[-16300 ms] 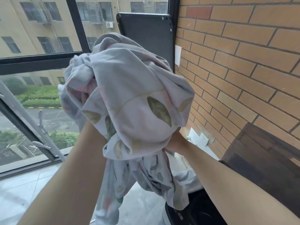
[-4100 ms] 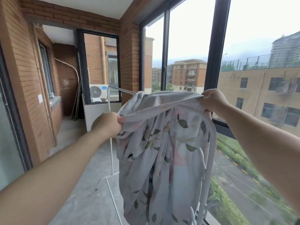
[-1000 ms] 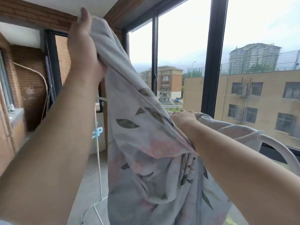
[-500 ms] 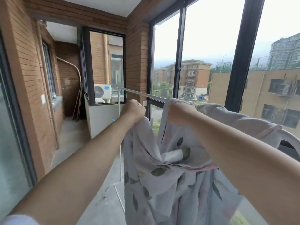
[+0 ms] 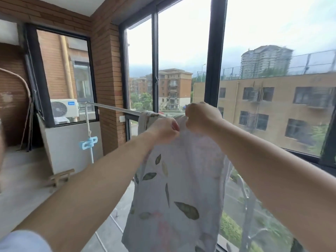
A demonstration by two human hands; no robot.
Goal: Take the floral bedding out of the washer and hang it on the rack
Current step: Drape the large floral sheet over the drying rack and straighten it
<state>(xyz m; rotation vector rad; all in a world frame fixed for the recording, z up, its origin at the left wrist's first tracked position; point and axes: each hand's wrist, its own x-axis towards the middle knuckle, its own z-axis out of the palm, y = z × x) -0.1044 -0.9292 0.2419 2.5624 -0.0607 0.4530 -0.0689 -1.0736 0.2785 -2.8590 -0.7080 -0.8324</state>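
The pale grey bedding printed with green leaves and faint pink blooms lay draped over the thin white metal rack rail, which ran off to the left of the hands. The left hand and the right hand sat almost knuckle to knuckle, each pinching the cloth's top edge. Below them the sheet hung lengthwise, straight down toward the floor.

floral bedding: hem cut by bottom edge | rack: bar hidden under bedding | near upright: blurred
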